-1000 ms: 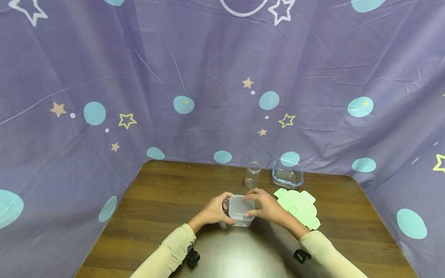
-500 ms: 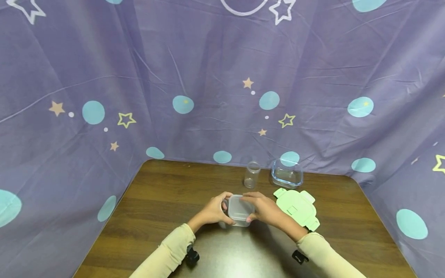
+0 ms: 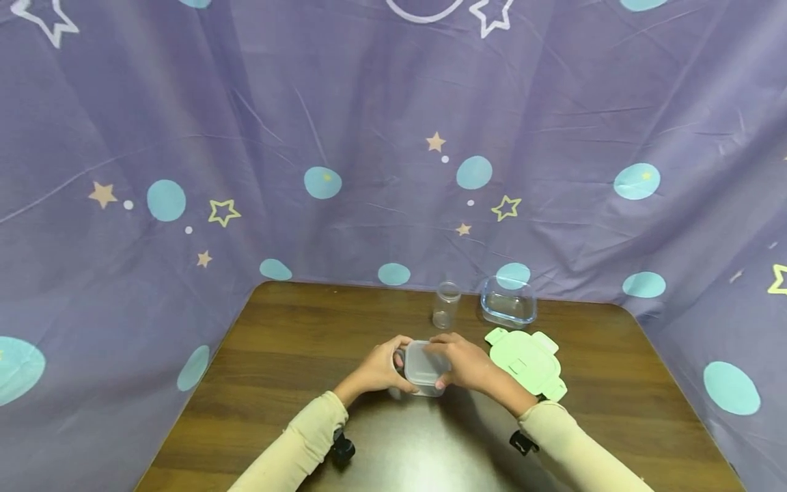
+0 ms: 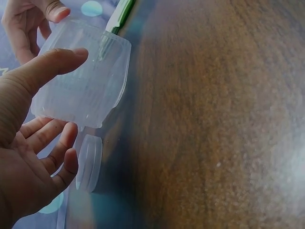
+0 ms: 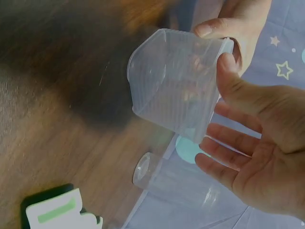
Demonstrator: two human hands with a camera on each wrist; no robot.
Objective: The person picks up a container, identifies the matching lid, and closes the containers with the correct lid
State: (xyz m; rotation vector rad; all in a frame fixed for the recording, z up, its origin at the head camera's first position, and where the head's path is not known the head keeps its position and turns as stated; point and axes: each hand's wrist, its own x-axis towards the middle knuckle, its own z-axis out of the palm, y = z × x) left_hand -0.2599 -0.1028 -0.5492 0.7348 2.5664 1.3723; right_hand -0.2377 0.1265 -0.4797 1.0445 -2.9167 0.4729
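A translucent square plastic food container point(image 3: 424, 372) with a frosted lid point(image 3: 423, 359) on top stands upright above the table's middle. My left hand point(image 3: 380, 369) grips its left side, thumb in front and fingers behind. From the right, my right hand point(image 3: 465, 362) holds the container's upper part around the lid's edge. In the right wrist view the thumb presses at the rim of the container point(image 5: 167, 81), and the other fingers lie along the far side. A clear round lid point(image 4: 89, 164) is beside the container, partly hidden by my left hand in the head view.
A clear cylindrical jar point(image 3: 445, 305) stands behind the hands. To its right is a rectangular glass dish point(image 3: 509, 304) near the back edge. A light green lid with clip flaps point(image 3: 525, 362) lies right of my right hand. A purple curtain point(image 3: 369, 137) hangs around the table point(image 3: 277, 328).
My right hand's thumb has moved from on top of the lid to the container's front right corner, and the hand is wrapped closer round it. The left hand keeps its hold.
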